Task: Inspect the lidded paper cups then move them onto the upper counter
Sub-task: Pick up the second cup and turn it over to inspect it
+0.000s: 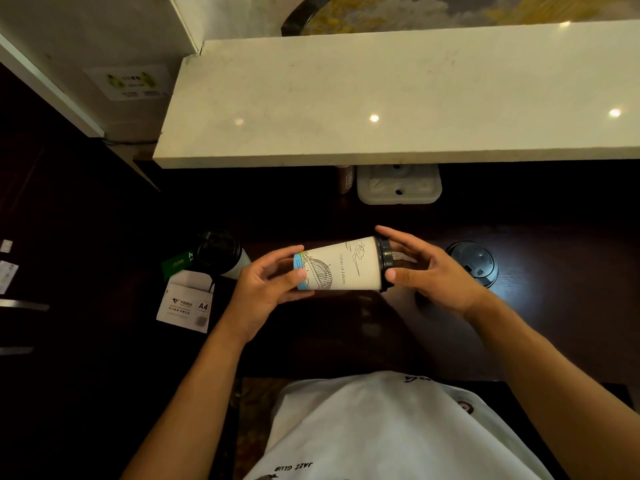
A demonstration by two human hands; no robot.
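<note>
A white paper cup (341, 266) with a line drawing, a blue base band and a black lid lies sideways in the air above the dark lower counter. My left hand (266, 285) grips its base end. My right hand (427, 271) holds the lid end, fingers around the black lid. A second lidded cup (221, 254) stands to the left on the lower counter. A third cup (472, 263), seen from above by its black lid, stands to the right. The pale stone upper counter (346, 109) stretches across the view beyond them.
A white A4 paper pack (187, 303) and a green card (176, 263) lie left of the cups. A white moulded tray (398, 187) and a brown bottle (345, 180) sit under the upper counter's edge. A white wall post (104, 46) stands at the upper left.
</note>
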